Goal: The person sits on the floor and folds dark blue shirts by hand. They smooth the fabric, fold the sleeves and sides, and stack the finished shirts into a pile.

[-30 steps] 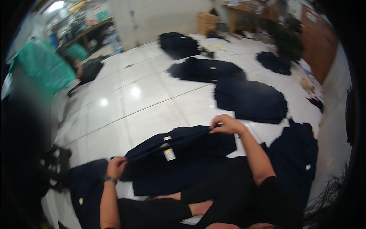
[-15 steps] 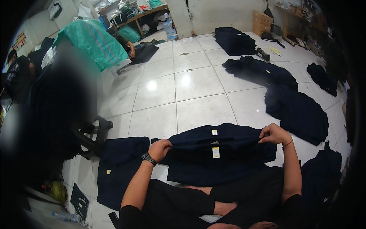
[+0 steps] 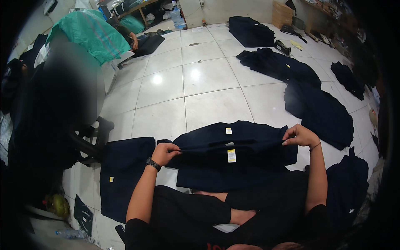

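Both hands had drawn slightly closer to the body since half a second earlier, the garment [image 3: 233, 152] staying stretched between them. Left hand [image 3: 164, 153] pinched its left edge shut; right hand [image 3: 299, 136] gripped the right edge. It lay over the lap and white tile floor [image 3: 208, 83], beside a folded dark piece [image 3: 121, 175].

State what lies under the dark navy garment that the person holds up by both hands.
Under the navy garment, pinched by the left hand and right hand, lies more folded navy cloth on the white tiled floor. How many layers lie there is covered.
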{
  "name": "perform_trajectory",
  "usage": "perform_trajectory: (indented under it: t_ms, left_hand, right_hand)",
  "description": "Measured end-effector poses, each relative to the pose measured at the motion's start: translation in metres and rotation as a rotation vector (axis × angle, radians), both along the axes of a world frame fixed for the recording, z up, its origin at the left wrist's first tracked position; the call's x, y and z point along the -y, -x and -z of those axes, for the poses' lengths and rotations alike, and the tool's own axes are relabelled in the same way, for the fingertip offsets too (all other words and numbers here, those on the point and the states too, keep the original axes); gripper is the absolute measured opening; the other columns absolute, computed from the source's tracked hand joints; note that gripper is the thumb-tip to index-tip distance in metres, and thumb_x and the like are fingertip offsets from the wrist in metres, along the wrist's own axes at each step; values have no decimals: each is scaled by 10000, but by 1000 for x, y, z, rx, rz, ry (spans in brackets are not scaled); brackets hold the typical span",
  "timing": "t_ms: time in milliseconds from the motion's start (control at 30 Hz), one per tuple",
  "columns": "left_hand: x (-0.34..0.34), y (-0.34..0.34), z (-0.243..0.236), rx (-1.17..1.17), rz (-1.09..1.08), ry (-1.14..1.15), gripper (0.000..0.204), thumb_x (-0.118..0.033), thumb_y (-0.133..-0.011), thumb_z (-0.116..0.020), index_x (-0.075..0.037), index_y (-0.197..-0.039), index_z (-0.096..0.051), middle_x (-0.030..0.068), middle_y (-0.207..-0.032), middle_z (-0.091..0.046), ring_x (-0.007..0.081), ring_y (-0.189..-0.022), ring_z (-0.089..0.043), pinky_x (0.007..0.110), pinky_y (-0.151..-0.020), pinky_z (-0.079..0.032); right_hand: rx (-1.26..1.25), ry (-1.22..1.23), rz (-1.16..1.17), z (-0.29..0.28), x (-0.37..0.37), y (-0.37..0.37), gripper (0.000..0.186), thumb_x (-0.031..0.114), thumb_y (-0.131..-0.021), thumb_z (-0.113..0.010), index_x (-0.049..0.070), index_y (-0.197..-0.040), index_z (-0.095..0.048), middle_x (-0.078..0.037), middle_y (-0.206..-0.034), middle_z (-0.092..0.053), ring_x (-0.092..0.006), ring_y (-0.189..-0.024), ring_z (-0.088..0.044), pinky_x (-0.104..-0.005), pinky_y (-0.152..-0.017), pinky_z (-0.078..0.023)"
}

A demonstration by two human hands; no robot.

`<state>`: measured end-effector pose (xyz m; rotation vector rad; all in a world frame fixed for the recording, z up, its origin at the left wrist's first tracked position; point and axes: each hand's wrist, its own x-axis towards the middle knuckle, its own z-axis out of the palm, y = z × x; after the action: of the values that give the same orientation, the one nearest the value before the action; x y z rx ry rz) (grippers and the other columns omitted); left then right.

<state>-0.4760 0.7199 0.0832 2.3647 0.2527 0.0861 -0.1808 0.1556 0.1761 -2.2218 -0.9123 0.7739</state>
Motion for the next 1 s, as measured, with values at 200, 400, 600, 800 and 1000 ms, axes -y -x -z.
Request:
perform_trajectory:
  t_ms: [200, 400, 600, 800, 1000]
  left_hand:
    - [1, -6, -5, 78, -34, 128, 161, -52, -898, -831, 1, -1050, -830, 112, -1007, -835, 187, -935, -797, 304, -868, -611]
    - [4, -1, -15, 134, -80, 276, 165, -44, -907, -836, 18, -1059, -831, 113, -1005, -834, 148, -928, -780, 285, -876, -607]
    - [8, -4, -26, 104, -75, 244, 159, -73, -927, -828, -5, -1070, -831, 94, -976, -832, 134, -902, -770, 283, -842, -597]
    - [13, -5, -19, 183, -29, -98, 159, -97, -908, -840, -63, -1064, -841, 83, -968, -827, 165, -843, -750, 299, -792, -576]
    - [19, -5, -20, 225, -68, 59, 201, -130, -891, -857, -90, -1087, -840, 83, -951, -821, 173, -769, -737, 306, -747, -582]
  right_hand:
    - [20, -129, 156, 10, -9, -3, 214, 177, -853, -879, 18, -987, -832, -92, -892, -789, -175, -786, -699, -315, -772, -549]
    - [190, -54, 206, 10, -29, 4, 168, 99, -818, -858, -4, -945, -823, -102, -902, -797, -160, -740, -672, -334, -729, -549]
    - [194, -98, 222, 20, -17, -8, 163, 72, -813, -836, -15, -950, -814, -124, -913, -793, -213, -823, -740, -349, -767, -570]
    - [406, -68, 122, 21, -30, -7, 133, 35, -817, -811, -27, -932, -788, -142, -943, -790, -263, -886, -764, -374, -832, -596]
    - [260, -76, 175, 30, -19, -13, 180, 40, -833, -816, -1, -1003, -776, -127, -923, -778, -245, -863, -756, -372, -789, -589]
